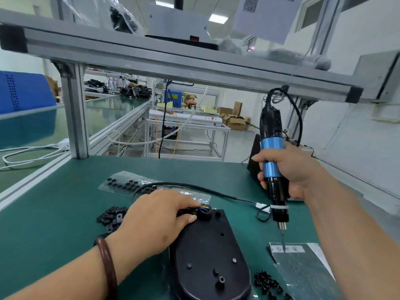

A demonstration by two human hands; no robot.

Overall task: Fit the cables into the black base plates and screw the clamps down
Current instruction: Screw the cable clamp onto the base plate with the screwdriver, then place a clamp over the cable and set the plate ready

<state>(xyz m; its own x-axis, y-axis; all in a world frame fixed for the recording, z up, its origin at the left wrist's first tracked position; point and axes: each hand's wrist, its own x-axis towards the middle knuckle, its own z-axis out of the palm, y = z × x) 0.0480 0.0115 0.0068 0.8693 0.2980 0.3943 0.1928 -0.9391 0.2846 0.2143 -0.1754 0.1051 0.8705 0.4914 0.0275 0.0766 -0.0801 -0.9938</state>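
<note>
A black oval base plate [207, 252] lies on the green mat in front of me. My left hand [155, 221] rests on its far left end and pinches the black cable [194, 186] where its coloured wires enter a round boss [204, 212]. The cable loops back over the mat to a white connector [260, 206]. My right hand [287, 169] grips a blue and black electric screwdriver [273, 161] upright, right of the plate; its bit [283, 239] points down at a clear bag [300, 267]. A pile of black clamps [111, 216] lies left of my left hand.
A small heap of black screws [267, 282] sits by the plate's near right edge. A clear bag of black round pads [125, 184] lies at the back of the mat. An aluminium frame post [74, 113] and an overhead shelf [173, 61] bound the bench.
</note>
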